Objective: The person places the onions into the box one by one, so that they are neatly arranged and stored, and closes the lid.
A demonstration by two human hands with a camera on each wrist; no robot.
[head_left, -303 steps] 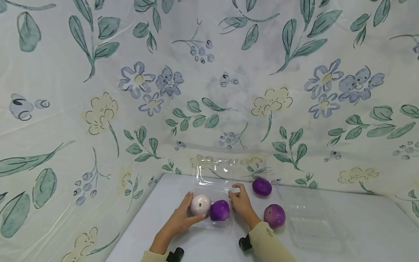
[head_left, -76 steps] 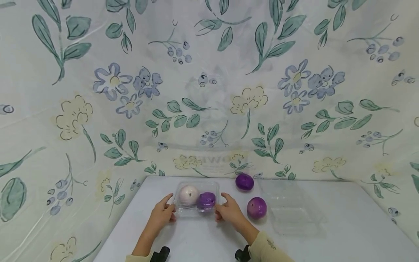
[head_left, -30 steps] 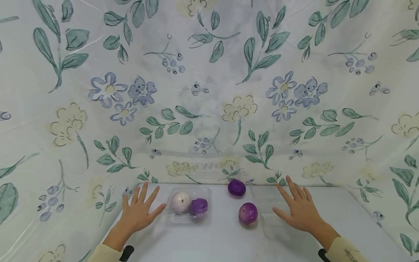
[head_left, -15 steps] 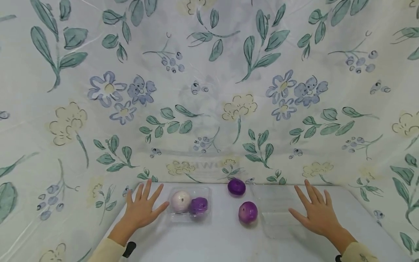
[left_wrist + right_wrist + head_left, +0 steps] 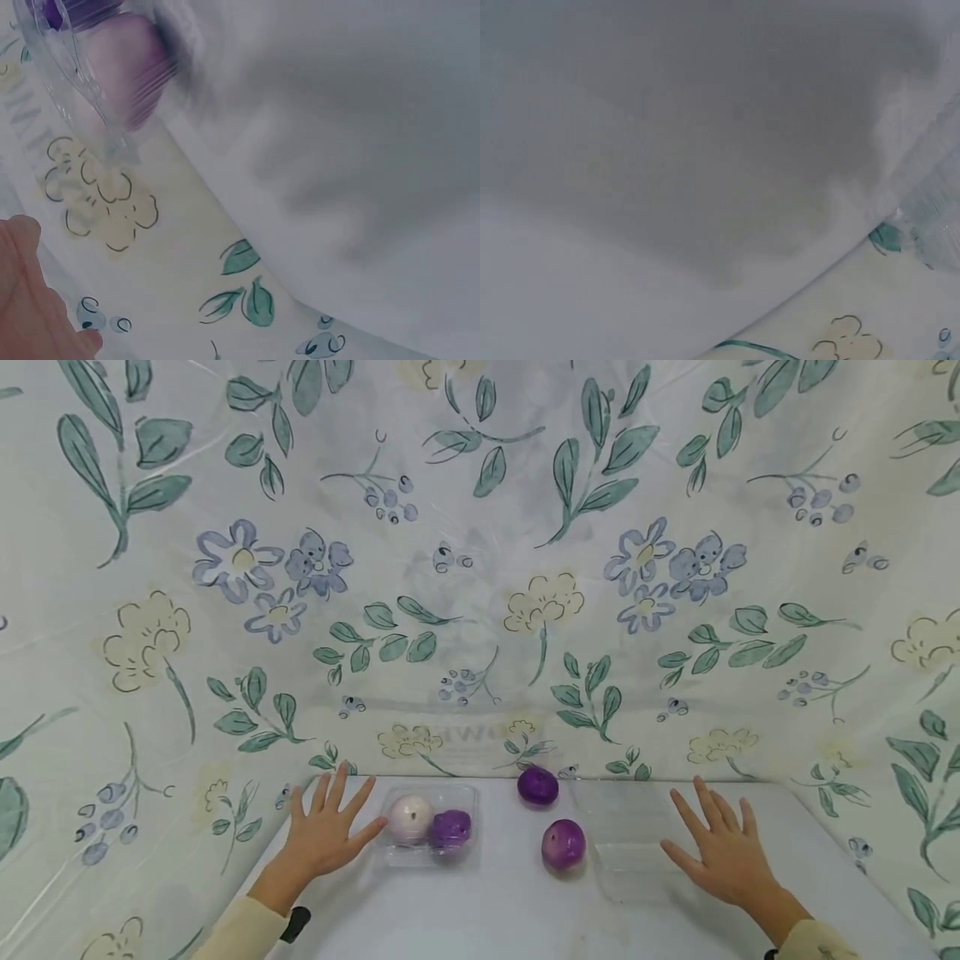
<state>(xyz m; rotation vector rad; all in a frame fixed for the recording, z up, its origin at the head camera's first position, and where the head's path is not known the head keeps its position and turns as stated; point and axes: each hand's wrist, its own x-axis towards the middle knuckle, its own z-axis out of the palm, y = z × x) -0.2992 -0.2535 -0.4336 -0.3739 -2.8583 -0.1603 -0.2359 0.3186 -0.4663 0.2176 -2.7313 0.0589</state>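
Note:
A lidded clear plastic box (image 5: 423, 862) holds a pale onion (image 5: 410, 819) and a purple onion (image 5: 450, 831). Left of it hovers my left hand (image 5: 326, 835), fingers spread and holding nothing; its thumb tip overlaps the box's left edge, and I cannot tell if they touch. Part of that hand (image 5: 30, 292) enters the left wrist view. My right hand (image 5: 723, 856), also spread and free of any object, is over the right side of a second clear plastic container (image 5: 626, 839). The right wrist view catches only a shadow and this container's edge (image 5: 934, 202).
Two loose purple onions, one darker at the back (image 5: 537, 786) and one nearer (image 5: 563, 845), lie between the two containers on the white table (image 5: 510, 910). A floral-print sheet (image 5: 480, 635) hangs behind the table's far edge.
The box's lid stood raised about ten seconds ago and is now down. Both hands then left the box's sides, moved apart and spread. In the last half second little has moved.

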